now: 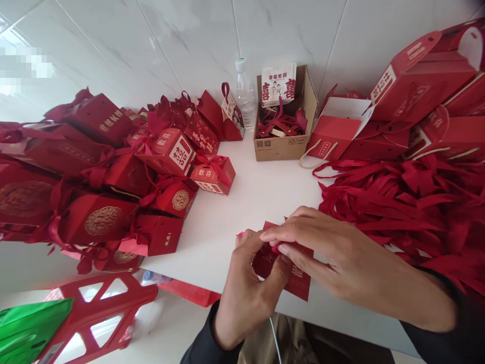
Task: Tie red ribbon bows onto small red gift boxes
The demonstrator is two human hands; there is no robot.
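A small dark red candy box [300, 278] with gold print is at the table's front edge, partly covered by my hands. My left hand [250, 280] comes from below, its thumb and fingers curled in on a red ribbon [277, 247] at the box. From the right, my right hand [337, 255] reaches over the box, thumb and forefinger pinched together on the same ribbon. Most of the ribbon is hidden by the fingers, so its knot or loop cannot be made out. Loose red ribbons [386, 202] lie in a heap just beyond my right hand.
Ribbon-tied red boxes [109, 217] are piled on the left of the white table [250, 202]. A cardboard carton [282, 149], a clear plastic bottle [245, 93] and larger red boxes [424, 86] stand along the tiled wall. A red plastic stool [102, 308] is at lower left.
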